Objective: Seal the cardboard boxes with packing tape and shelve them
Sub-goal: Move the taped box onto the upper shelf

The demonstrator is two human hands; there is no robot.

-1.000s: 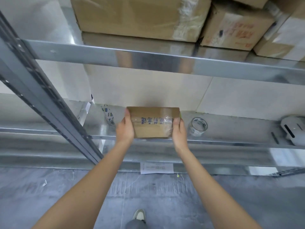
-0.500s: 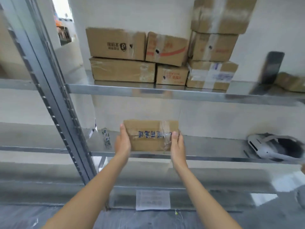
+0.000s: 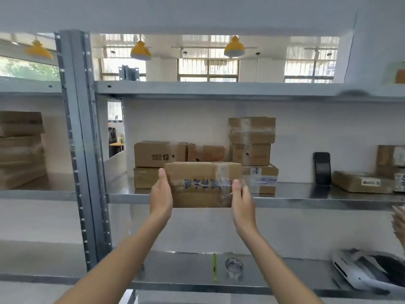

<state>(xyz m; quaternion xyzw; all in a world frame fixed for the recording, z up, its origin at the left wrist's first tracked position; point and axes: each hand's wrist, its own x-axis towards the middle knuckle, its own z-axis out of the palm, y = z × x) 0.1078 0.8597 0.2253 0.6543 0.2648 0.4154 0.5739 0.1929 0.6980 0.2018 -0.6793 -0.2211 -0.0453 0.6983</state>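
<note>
Up at shelf height, the left hand (image 3: 161, 199) presses its thumb flat against the taped cardboard box (image 3: 201, 184), other fingers hidden behind it. Opposite, the right hand (image 3: 242, 201) clamps the other end likewise, with stacked boxes (image 3: 252, 141) on the metal shelf (image 3: 306, 201) just beyond the fingertips

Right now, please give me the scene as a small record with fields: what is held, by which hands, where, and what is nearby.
held item: taped cardboard box, clear tape over blue print
left hand: grips the box's left end
right hand: grips the box's right end
position: raised in front of the middle shelf edge
on that shelf: stacked boxes behind, dark phone upright at the wall
lower shelf: tape roll, green pen, white headset
</note>
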